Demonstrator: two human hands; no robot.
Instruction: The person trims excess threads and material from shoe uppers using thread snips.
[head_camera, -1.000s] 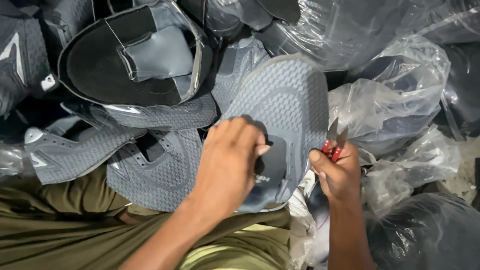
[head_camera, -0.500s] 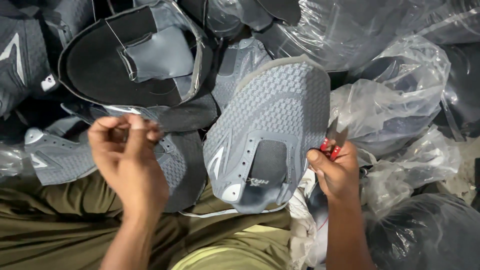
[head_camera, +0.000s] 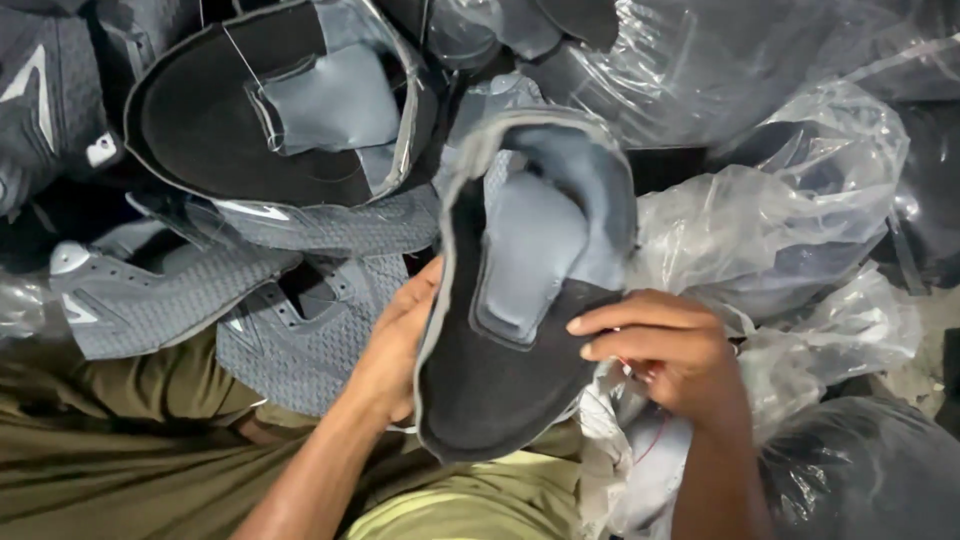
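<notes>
Hands gripped one grey shoe upper, lining side up.

Left hand (head_camera: 395, 350) curled its fingers around the left edge of the shoe upper (head_camera: 520, 300), while right hand (head_camera: 665, 350) pinched the right edge between thumb and fingers; the piece stood tilted over the lap. Half a second before, the upper had lain flat with its knit face showing, the left hand had been raised apart from it, and the right had held small red-handled snips, which could no longer be seen clearly. Around them lay at least three more uppers (head_camera: 280, 110) and several clear plastic bags (head_camera: 780, 220).
</notes>
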